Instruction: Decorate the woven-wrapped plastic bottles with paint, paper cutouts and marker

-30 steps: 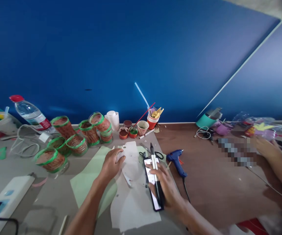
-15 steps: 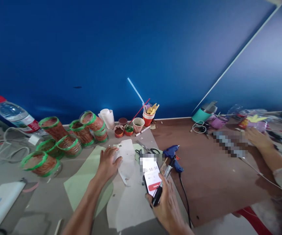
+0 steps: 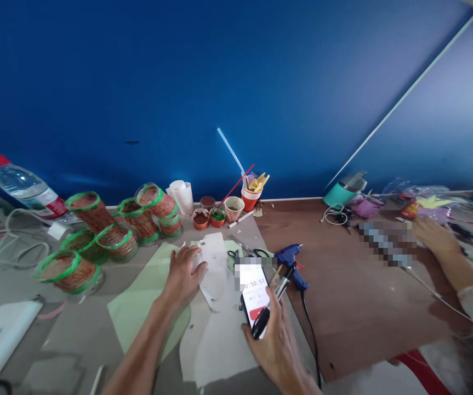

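1. Blue wall [image 3: 220, 71] stands beyond the phone [image 3: 251, 291], the landmark here; a grey-and-brown tabletop [image 3: 355, 318] spreads around it.
2. Right hand [image 3: 279, 340], half closed, straddles the phone's lower end and holds a black-and-silver marker [image 3: 282, 284] across it; whether the phone is lifted, I cannot tell.
3. Left of the phone, the left hand [image 3: 182, 274] lies palm down, fingers loosely spread, on green paper [image 3: 141, 293] beside white paper [image 3: 214, 255]; whether it pinches an edge, I cannot tell.
4. Beyond the phone, a red-and-white cup [image 3: 251, 202] holds yellow forks [image 3: 260, 182]. Nearby, one small cup [image 3: 200, 223] contains brown stuff, another [image 3: 217, 223] green; the pale cup's [image 3: 233, 213] contents are unclear.
5. Far left of the phone, green-rimmed jars [image 3: 117, 249] cluster, brown-coated, beside a red-capped bottle [image 3: 30, 189].
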The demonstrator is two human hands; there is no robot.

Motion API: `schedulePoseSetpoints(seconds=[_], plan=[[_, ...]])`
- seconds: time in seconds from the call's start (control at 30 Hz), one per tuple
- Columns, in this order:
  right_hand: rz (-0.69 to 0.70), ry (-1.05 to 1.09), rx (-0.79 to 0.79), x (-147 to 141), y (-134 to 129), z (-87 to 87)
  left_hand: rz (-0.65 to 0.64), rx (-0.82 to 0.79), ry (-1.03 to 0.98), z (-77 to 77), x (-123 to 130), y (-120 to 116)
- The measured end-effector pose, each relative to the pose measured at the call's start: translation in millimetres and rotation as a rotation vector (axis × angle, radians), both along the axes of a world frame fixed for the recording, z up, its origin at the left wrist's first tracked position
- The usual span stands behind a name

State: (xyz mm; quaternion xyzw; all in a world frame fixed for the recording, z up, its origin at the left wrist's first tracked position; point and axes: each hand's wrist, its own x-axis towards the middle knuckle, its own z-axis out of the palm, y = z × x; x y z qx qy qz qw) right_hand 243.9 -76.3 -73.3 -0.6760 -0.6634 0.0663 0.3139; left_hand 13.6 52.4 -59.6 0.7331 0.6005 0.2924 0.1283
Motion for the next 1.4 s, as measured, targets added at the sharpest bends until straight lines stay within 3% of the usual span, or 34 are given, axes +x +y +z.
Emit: schedulePoseSetpoints(seconds=[0.17,0.7,0.9,1.03,1.13,1.2,1.33,1.4], plan=[[0.015,0.022,0.07,-2,21,6.4,-0.01,-0.014,-0.026,1.1,1,-1],[0.077,-0.044,0.049,-4,109,20.2,0.012,-0.018,-0.002,-2.6,3,0],[0.081,-0.073,0.036,-1,118,12.9,0.038,-0.009,0.018,-2.4,3,-1],[0.063,-0.065,0.151,6,111,24.3,0.024,0.0,0.048,-6.6,1,-2],[0.208,0.057,0.319,9,95,42.3,0.011,-0.002,0.064,-8.3,0,-1],[0.387,0.126,0.359,5,79,52.3,0.003,-0.003,0.075,-7.8,-1,-1],[0.755,0.092,0.243,-15,54,58.4,0.014,-0.011,0.078,-4.3,-2,1],[0.857,0.039,0.158,-27,51,57.5,0.024,-0.019,0.074,-2.8,-2,1]])
